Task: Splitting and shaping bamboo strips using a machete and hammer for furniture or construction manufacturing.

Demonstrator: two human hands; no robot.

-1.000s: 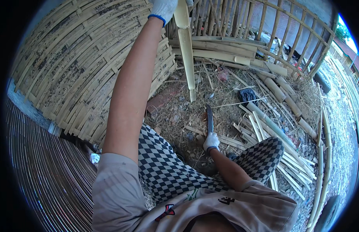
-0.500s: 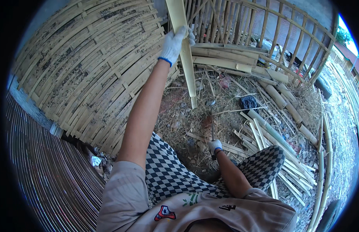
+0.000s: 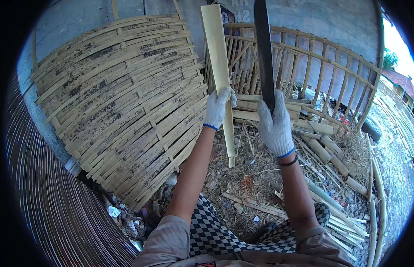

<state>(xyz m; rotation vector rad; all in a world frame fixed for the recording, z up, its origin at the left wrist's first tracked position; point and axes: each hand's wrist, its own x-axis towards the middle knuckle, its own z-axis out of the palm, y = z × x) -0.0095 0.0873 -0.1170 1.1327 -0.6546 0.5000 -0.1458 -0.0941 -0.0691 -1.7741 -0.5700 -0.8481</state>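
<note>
L hand (image 3: 219, 107), in a white knit glove w/ blue cuff, is closed round a long split bamboo strip (image 3: 217, 58) approx. midway; strip stands near upright, top leaning slightly L, lower end over the littered ground (image 3: 244, 182), can't tell if touching. R hand (image 3: 277, 127), gloved likewise, grips a big dark knife (image 3: 264, 49) by its lower end, handle hidden in the glove, blade pointing up, just R of the strip & apart from it. Close on the L side, a large slatted bamboo panel (image 3: 118, 102) leans vs. the wall (image 3: 305, 18), crowding L arm. Behind the blade, a bamboo fence (image 3: 305, 66), partly hidden by it. Thick cut poles (image 3: 317, 149) lie beyond R wrist; R forearm blocks part of that area. Thin slats (image 3: 345, 227) are heaped by the R knee, a few more (image 3: 253, 204) lying across the ground btwn the arms, amid dry straw & scraps. Far R: long poles (image 3: 379, 191) & a tyre (image 3: 372, 128) nr. the fence end.
</note>
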